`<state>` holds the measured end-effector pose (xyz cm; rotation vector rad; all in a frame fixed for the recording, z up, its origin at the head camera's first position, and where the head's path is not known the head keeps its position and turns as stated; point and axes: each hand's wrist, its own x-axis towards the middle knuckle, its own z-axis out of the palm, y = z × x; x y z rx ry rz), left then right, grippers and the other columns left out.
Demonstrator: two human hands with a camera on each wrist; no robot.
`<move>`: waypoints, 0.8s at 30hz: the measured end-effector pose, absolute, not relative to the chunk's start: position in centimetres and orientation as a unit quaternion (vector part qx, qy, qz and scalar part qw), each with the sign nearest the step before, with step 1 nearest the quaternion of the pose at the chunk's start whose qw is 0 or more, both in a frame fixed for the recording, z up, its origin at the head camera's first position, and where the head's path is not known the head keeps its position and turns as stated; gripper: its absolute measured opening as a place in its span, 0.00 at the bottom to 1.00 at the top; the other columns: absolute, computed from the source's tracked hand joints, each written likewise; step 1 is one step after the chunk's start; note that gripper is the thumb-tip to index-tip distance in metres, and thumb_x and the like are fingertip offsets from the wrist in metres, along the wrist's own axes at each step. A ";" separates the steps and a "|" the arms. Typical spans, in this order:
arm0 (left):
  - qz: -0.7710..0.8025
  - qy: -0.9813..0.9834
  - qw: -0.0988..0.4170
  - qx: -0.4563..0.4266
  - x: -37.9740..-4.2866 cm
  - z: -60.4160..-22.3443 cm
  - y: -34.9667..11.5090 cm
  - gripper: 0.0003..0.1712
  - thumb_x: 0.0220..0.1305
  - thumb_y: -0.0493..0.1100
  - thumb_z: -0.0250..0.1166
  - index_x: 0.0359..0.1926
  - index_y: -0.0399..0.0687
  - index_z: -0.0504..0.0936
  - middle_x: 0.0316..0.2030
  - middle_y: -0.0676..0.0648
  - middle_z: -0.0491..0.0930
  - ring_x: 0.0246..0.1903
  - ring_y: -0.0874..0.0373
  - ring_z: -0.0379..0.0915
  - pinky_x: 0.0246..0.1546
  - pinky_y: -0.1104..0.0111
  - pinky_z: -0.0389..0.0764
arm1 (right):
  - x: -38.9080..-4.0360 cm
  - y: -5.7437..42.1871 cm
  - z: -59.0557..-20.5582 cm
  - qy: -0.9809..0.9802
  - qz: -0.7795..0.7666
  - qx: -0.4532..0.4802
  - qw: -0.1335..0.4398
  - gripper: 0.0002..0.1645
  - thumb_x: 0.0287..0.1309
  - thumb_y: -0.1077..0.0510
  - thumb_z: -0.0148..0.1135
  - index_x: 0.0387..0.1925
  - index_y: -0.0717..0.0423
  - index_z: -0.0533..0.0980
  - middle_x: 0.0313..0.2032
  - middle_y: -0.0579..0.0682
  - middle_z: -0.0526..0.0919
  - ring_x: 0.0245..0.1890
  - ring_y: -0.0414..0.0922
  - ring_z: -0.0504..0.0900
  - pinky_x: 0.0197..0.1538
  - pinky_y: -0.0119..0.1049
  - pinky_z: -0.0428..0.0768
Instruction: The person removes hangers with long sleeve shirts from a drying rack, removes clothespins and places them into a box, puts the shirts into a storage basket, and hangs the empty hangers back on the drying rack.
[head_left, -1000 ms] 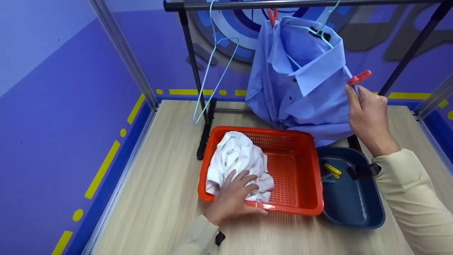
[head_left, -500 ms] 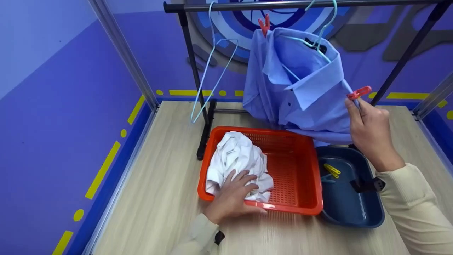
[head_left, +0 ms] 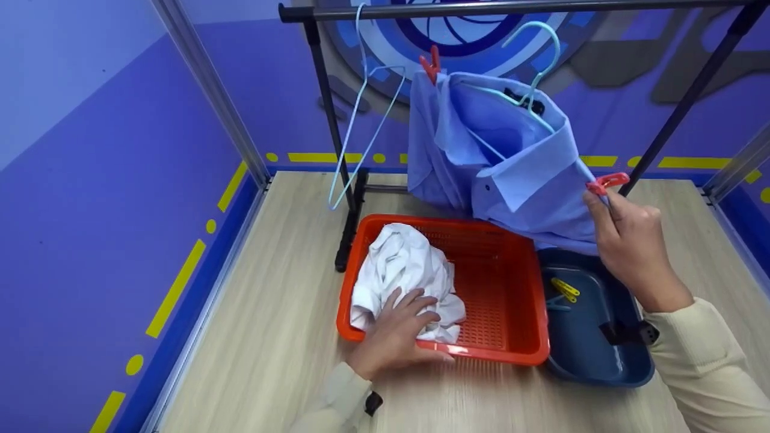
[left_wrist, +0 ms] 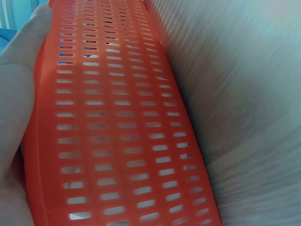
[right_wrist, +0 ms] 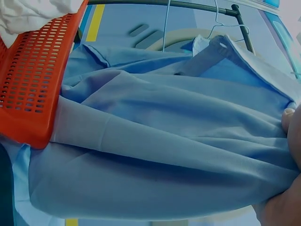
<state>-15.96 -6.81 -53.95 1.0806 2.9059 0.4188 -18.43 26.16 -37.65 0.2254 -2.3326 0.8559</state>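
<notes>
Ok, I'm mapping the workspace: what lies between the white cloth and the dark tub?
In the head view, the red basket, its floor and side wall, separates the white cloth from the dark tub.

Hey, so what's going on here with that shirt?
A person's right hand pinches the shoulder of a blue collared cloth shirt on a thin, pale turquoise hanger, beside a red clothespin. Another red clothespin sits at the other shoulder. The hanger's hook is off the black rail above. The left hand rests on a crumpled white cloth in a red, perforated plastic basket. Beside that basket, a dark blue basin holds a yellow clothespin.
</notes>
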 end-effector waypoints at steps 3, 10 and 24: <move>0.133 0.929 0.009 0.345 -16.0 -54.0 -6.8 0.44 0.48 0.83 0.52 0.55 0.62 0.79 0.65 0.55 0.69 0.71 0.54 0.56 0.72 0.47 0.50 | -18.1 26.3 -38.0 -0.887 0.323 0.099 0.314 0.15 0.68 0.56 0.55 0.27 0.62 0.71 0.14 0.44 0.57 0.14 0.32 0.52 0.18 0.30 0.53; 0.130 0.926 -0.016 0.353 -15.9 -54.0 -6.7 0.43 0.48 0.83 0.54 0.53 0.61 0.80 0.64 0.55 0.71 0.70 0.53 0.58 0.70 0.47 0.53 | -17.5 26.7 -38.8 -0.883 0.327 0.136 0.307 0.10 0.66 0.61 0.57 0.30 0.63 0.75 0.15 0.42 0.57 0.14 0.31 0.53 0.18 0.29 0.54; 0.193 0.911 -0.026 0.363 -16.3 -53.7 -7.3 0.34 0.58 0.72 0.58 0.55 0.55 0.78 0.60 0.51 0.75 0.66 0.54 0.63 0.68 0.46 0.57 | -16.5 28.0 -40.6 -0.878 0.323 0.191 0.298 0.19 0.61 0.67 0.61 0.17 0.56 0.66 0.15 0.39 0.57 0.15 0.30 0.56 0.19 0.26 0.56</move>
